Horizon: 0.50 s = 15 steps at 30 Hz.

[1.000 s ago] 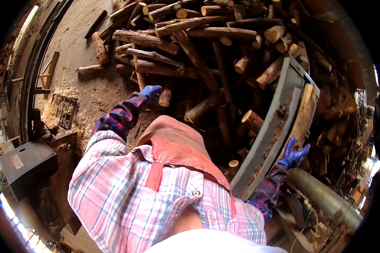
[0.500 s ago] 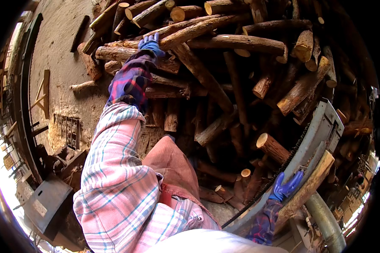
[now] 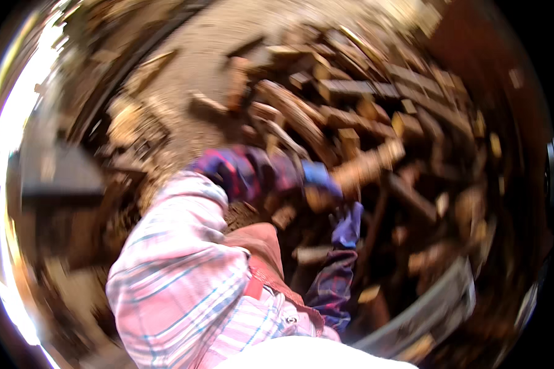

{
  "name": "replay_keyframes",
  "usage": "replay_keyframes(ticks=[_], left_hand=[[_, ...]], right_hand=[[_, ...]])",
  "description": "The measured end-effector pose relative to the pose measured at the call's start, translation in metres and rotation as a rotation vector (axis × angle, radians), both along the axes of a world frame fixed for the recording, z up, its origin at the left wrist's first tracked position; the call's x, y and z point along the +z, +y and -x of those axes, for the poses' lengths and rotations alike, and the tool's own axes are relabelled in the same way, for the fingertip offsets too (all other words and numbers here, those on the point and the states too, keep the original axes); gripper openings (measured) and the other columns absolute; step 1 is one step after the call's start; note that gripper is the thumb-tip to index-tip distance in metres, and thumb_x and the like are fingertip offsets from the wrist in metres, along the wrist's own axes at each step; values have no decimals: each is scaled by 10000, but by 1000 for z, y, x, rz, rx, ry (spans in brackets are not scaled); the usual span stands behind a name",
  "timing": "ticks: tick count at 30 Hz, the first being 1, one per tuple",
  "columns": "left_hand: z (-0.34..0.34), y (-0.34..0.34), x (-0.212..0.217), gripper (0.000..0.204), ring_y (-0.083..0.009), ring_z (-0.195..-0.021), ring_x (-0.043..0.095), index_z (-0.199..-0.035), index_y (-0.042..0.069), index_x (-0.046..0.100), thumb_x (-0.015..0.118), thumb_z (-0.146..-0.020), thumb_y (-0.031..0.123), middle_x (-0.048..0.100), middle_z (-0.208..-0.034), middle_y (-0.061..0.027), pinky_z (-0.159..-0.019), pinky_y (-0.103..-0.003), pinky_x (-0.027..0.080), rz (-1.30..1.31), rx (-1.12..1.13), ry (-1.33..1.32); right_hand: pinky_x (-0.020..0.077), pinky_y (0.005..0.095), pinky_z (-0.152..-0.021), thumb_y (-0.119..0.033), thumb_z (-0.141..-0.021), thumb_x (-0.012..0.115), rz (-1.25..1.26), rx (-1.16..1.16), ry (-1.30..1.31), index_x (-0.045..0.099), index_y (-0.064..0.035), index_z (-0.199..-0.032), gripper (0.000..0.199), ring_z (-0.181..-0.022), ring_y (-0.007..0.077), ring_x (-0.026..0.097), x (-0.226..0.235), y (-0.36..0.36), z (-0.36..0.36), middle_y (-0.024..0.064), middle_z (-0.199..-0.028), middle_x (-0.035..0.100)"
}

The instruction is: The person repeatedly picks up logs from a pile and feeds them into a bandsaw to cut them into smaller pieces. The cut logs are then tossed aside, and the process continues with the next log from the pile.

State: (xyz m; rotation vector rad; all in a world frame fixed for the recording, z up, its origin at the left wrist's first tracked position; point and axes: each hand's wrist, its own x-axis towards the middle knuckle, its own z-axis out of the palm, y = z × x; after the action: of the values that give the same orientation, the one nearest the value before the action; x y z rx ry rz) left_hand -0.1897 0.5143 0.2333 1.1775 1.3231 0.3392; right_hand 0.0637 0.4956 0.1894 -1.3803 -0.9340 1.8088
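My left hand (image 3: 321, 178), in a blue glove and a plaid sleeve, lies across the near left end of a short thick log (image 3: 370, 167). Its fingers curl over the bark, though motion smears them. The log slants up to the right above the pile. Just below it is my right hand (image 3: 348, 226), also gloved in blue, with fingers apart and nothing in it. Whether its fingertips touch the log I cannot tell.
Cut logs (image 3: 351, 89) lie heaped ahead and to the right. A grey metal trough (image 3: 421, 307) runs along the lower right. On the left stands a grey metal box (image 3: 61, 172). Bare dirt ground (image 3: 212, 43) stretches beyond the heap.
The view has swung round and is blurred. My left hand has come off the upper logs onto a short log. My right hand has left the trough and moved in beneath that log.
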Motion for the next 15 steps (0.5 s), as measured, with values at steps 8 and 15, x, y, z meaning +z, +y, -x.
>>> replay_keyframes(ticks=[8,15], left_hand=[[-151,-168,-59,337,-96,-762,569,-923,72,705,714,-773,373,653,-816,-25,-699,-301,485,108,208,-216],[-181,-240,3,291,-92,-813,547,-1023,111,682,635,-844,336,641,-892,-7,-763,-318,464,-193,-75,-380]], right_hand=[[404,342,-895,-375,-864,627,100,470,221,384,-51,-1312,604,-992,219,523,58,-65,27,103,-1125,528],[434,358,-850,-395,-856,628,90,579,243,418,-39,-1250,571,-933,233,543,77,-98,8,113,-1064,546]])
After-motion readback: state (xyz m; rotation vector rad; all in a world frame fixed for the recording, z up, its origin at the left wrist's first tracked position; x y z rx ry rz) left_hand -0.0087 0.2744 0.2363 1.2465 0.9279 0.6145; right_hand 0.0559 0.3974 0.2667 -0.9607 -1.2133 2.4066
